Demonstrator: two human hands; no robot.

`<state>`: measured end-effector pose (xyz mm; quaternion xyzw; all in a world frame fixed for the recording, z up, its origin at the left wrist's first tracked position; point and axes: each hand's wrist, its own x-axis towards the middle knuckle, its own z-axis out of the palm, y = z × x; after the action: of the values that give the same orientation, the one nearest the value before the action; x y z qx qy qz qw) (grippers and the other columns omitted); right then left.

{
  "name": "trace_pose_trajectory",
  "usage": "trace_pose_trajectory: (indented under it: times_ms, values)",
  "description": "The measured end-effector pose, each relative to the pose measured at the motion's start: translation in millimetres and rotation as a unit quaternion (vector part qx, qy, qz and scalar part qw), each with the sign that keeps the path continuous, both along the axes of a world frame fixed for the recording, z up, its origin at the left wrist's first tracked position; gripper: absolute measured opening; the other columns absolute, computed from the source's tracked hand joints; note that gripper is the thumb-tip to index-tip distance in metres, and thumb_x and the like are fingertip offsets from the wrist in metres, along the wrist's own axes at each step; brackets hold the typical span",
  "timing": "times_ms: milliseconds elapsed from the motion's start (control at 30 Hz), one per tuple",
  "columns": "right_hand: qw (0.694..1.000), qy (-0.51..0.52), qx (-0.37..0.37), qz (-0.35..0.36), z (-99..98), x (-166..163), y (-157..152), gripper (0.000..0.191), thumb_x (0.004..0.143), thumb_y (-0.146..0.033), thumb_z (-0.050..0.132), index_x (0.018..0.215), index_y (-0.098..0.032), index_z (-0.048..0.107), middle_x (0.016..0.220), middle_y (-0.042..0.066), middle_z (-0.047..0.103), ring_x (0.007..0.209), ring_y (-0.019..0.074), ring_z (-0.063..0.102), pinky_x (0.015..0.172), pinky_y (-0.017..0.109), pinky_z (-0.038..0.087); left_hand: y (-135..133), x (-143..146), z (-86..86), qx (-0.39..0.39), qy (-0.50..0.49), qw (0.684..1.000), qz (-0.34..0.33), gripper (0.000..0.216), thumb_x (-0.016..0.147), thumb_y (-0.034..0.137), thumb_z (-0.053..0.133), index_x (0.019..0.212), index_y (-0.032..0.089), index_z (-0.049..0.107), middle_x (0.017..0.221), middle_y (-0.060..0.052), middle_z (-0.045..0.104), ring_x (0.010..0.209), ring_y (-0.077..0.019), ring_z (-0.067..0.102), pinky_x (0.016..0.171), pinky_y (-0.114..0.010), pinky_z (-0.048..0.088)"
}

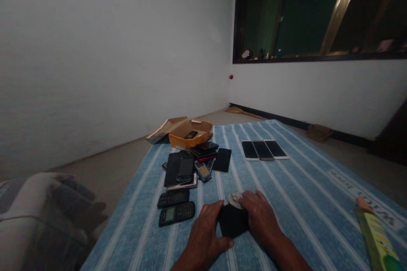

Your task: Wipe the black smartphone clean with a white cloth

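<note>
A flat black phone-like slab (233, 221) lies on the striped cloth between my hands. My left hand (205, 230) grips its left edge, with the thumb at the near corner and fingers at the far one. At the slab's far end, my right hand (259, 214) presses a whitish wad, seemingly a cloth (234, 200), against it; the fingers partly cover the wad. To the left of my hands lie two black keypad phones (177, 213). Beyond them is a loose pile of phones, with a blue keypad phone (202, 170) on its right side.
An open orange cardboard box (190, 140) stands behind the pile. Three phones (263, 150) lie side by side at the back right. A bottle with a yellow-green label (378, 237) lies at the right edge. Grey fabric (34, 220) is at the lower left.
</note>
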<state>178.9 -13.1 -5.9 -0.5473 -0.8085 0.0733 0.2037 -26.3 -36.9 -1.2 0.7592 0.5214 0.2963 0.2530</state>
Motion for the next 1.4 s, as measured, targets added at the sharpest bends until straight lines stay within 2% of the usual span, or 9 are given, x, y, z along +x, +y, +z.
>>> trace_pose_trajectory:
  times_ms: [133,400,567,733,900,967,1100,1233,1400]
  values:
    - [1.0,0.0,0.01,0.0,1.7,-3.3,-2.6,0.046,0.086,0.0,0.042,0.116,-0.025,0.066,0.122,0.005,0.065,0.118,0.0186,0.053,0.11,0.039,0.023,-1.0,1.8,1.6,-0.001,0.001,1.0,-0.001,0.08,0.056,0.011,0.07,0.133,0.023,0.049,0.119,-0.01,0.063,0.11,-0.0317,0.055,0.095,-0.048,0.046]
    - [0.997,0.047,0.008,0.056,3.7,-22.9,-12.6,0.038,0.091,-0.007,0.045,0.115,-0.028,0.066,0.115,0.003,0.067,0.116,0.018,0.054,0.111,0.039,0.02,-1.7,6.1,5.2,0.017,0.002,1.0,-0.008,0.076,0.057,0.01,0.067,0.13,0.022,0.049,0.115,-0.009,0.063,0.107,-0.0303,0.056,0.092,-0.045,0.048]
    - [0.999,0.036,-0.016,0.016,9.8,-10.2,-4.9,0.041,0.089,-0.003,0.043,0.111,-0.026,0.068,0.111,0.004,0.068,0.113,0.0196,0.055,0.109,0.041,0.022,-1.4,7.6,1.4,0.035,0.005,0.999,-0.009,0.079,0.056,0.009,0.064,0.131,0.024,0.045,0.115,-0.008,0.063,0.105,-0.0293,0.056,0.09,-0.044,0.049]
    - [0.999,0.021,-0.002,-0.034,4.3,-1.4,0.3,0.045,0.085,0.001,0.041,0.112,-0.023,0.068,0.116,0.007,0.067,0.114,0.0212,0.054,0.108,0.04,0.024,-0.8,7.4,-6.3,0.046,0.014,0.999,0.001,0.079,0.056,0.009,0.064,0.131,0.021,0.045,0.112,-0.009,0.062,0.103,-0.0293,0.056,0.088,-0.045,0.049]
    - [0.998,0.044,0.008,0.037,1.3,-13.3,-6.8,0.039,0.089,-0.004,0.044,0.111,-0.025,0.068,0.111,0.005,0.068,0.11,0.0188,0.056,0.109,0.039,0.024,-2.3,9.4,-3.0,0.069,-0.002,0.998,-0.01,0.077,0.056,0.007,0.062,0.13,0.02,0.045,0.113,-0.008,0.063,0.101,-0.0274,0.056,0.088,-0.042,0.049]
    - [0.998,0.044,0.007,0.044,1.8,-14.9,-7.6,0.039,0.089,-0.004,0.044,0.111,-0.025,0.068,0.112,0.004,0.068,0.112,0.0185,0.056,0.109,0.039,0.022,-3.4,10.3,0.2,0.073,-0.005,0.997,-0.011,0.076,0.056,0.006,0.061,0.129,0.02,0.046,0.111,-0.008,0.064,0.099,-0.0271,0.056,0.086,-0.042,0.05]
    - [0.999,0.039,-0.004,0.003,3.7,-6.8,-2.0,0.045,0.087,0.0,0.042,0.116,-0.025,0.067,0.118,0.005,0.067,0.118,0.0194,0.053,0.109,0.039,0.022,-4.9,10.7,2.1,0.081,0.002,0.997,-0.006,0.073,0.057,0.007,0.06,0.128,0.018,0.049,0.107,-0.009,0.065,0.096,-0.0275,0.056,0.082,-0.042,0.051]
    - [0.999,0.023,-0.006,-0.035,5.4,2.3,3.2,0.053,0.083,0.004,0.037,0.118,-0.023,0.066,0.119,0.006,0.066,0.118,0.0204,0.053,0.107,0.038,0.025,-4.7,9.5,-3.0,0.089,0.014,0.996,0.005,0.07,0.057,0.011,0.063,0.126,0.011,0.05,0.106,-0.012,0.064,0.096,-0.0292,0.056,0.081,-0.044,0.051]
    - [0.998,0.036,0.018,-0.042,2.0,-2.0,2.3,0.051,0.082,0.004,0.039,0.116,-0.022,0.067,0.118,0.008,0.066,0.115,0.0224,0.054,0.106,0.038,0.027,-4.5,8.4,-6.8,0.12,0.014,0.993,0.012,0.069,0.058,0.011,0.062,0.126,0.015,0.051,0.104,-0.01,0.064,0.094,-0.0281,0.057,0.079,-0.043,0.052]
